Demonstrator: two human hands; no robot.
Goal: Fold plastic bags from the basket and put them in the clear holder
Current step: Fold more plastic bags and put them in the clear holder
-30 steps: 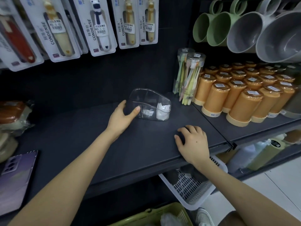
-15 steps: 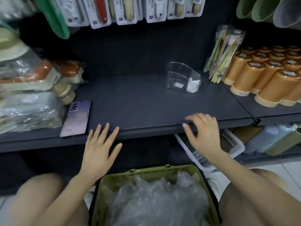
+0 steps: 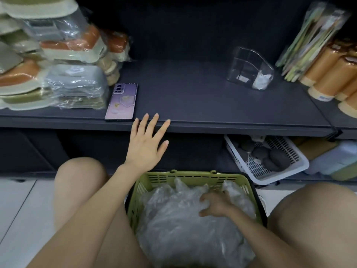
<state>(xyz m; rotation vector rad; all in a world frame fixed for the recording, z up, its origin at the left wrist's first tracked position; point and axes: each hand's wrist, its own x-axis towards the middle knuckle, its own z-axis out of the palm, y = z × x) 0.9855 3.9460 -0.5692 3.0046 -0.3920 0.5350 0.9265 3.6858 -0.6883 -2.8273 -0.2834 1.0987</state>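
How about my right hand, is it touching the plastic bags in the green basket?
Touching. The head view shows the right hand in the green basket, its fingers curled into the crumpled plastic bags with no gap.

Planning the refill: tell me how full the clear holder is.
Nearly empty. The clear holder shows one white bundle at its right end; the other compartments look bare.
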